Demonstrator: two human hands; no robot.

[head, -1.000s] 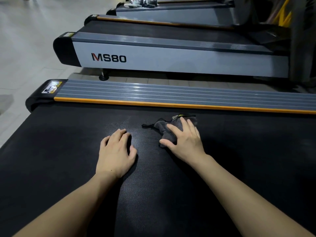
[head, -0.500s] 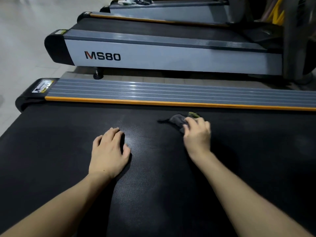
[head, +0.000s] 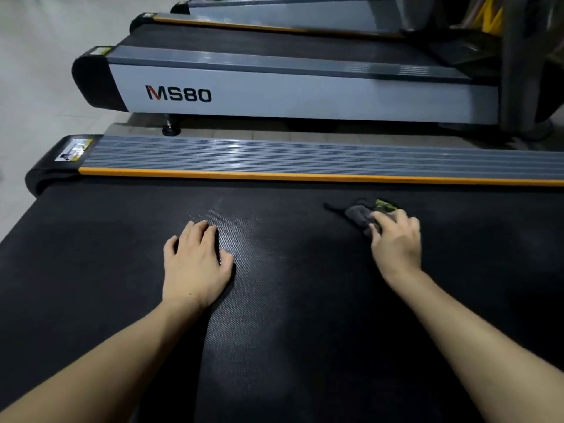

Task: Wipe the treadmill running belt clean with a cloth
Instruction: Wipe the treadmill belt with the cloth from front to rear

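Both forearms reach forward over the running belt [head: 290, 346], a flat black sheet with a fine dimpled, rubbery texture that shines faintly grey where light catches it. The left hand [head: 195, 264] lies palm down on the belt, fingers straight and close together, thumb angled out to the side, wrist low. The right hand [head: 396, 242] sits further along the belt and nearer the orange strip [head: 305, 177], its wrist raised a little and its fingers bent down, pressing onto a cloth [head: 360, 215]. The cloth is small, soft and dark grey, bunched into loose folds with a thin tail trailing toward the left hand and a yellow-green tag at its far edge; it rests on the belt just short of the orange strip. Beyond that strip runs a ribbed grey side rail [head: 305, 157], long and straight. Past the rail stands a second treadmill [head: 305, 96] with a smooth pale side panel marked MS80
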